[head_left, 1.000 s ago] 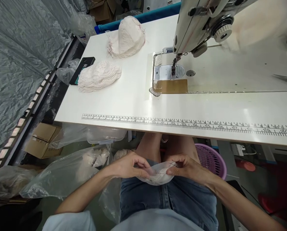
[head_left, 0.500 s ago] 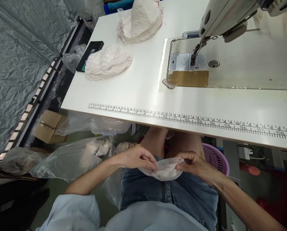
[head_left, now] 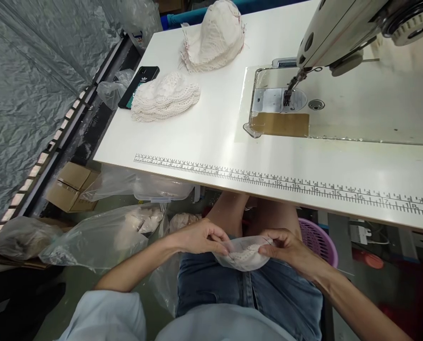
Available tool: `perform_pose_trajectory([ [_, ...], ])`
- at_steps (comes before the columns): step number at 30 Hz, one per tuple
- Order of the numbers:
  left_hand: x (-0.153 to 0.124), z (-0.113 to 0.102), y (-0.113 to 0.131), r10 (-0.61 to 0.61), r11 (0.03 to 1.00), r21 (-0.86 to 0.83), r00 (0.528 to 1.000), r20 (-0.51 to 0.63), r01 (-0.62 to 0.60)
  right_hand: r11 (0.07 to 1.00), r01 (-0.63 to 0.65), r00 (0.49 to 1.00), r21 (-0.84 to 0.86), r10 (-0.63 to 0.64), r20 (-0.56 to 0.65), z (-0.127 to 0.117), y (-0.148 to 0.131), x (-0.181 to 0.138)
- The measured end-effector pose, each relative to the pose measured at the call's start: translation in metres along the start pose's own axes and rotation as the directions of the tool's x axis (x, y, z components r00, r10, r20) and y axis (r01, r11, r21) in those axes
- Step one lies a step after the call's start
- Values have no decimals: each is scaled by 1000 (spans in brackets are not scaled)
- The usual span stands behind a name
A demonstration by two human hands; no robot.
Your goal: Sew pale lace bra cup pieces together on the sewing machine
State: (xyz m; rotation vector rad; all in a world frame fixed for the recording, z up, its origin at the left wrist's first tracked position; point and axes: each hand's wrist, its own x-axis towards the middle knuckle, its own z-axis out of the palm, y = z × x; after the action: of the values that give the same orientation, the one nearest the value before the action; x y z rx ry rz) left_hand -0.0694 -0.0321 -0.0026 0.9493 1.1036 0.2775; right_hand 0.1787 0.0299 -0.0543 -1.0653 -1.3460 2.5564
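Left hand (head_left: 204, 237), right hand (head_left: 285, 245) pinching sheer fabric (head_left: 246, 255) before table (head_left: 211, 137); sewing machine (head_left: 334, 35), lace stack (head_left: 166, 98) atop; purple basket (head_left: 317, 242) lower.

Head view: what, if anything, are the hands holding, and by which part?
A sheer white fabric piece, pinched at opposite ends: the left hand grips its left end, the right hand its right end.

Black phone (head_left: 148, 72) on white table (head_left: 211, 137); purple basket (head_left: 318, 242) below.

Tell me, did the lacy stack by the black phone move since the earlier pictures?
No. The lacy stack sits in the same spot, beyond the left end of the printed ruler; only the camera's view shifted.
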Motion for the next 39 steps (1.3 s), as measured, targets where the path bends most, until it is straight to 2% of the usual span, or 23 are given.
perform_pose_trajectory([
  [5,-6,-5,11,37,997,62,999,25,-39,999,9,999,35,-10,36,9,-8,-3],
  [9,0,3,15,79,989,120,996,32,-83,999,27,998,45,-29,58,17,-13,-2],
  [15,7,11,15,50,984,175,996,-73,-36,998,54,997,-15,-53,65,16,-18,-2],
  [20,1,4,20,18,991,136,1000,-6,-17,997,66,993,-33,-63,95,20,-24,-4],
  [23,1,6,24,14,991,133,1000,11,-16,992,103,989,-69,-95,114,24,-27,-4],
  [28,7,13,24,11,985,172,997,-78,2,978,133,987,-161,-116,112,25,-32,-8],
  [34,5,9,17,-25,990,137,999,-48,31,955,138,988,-264,-114,104,21,-31,-13],
  [39,3,11,21,-12,988,153,1000,-7,13,930,183,982,-319,-158,104,27,-31,-15],
])
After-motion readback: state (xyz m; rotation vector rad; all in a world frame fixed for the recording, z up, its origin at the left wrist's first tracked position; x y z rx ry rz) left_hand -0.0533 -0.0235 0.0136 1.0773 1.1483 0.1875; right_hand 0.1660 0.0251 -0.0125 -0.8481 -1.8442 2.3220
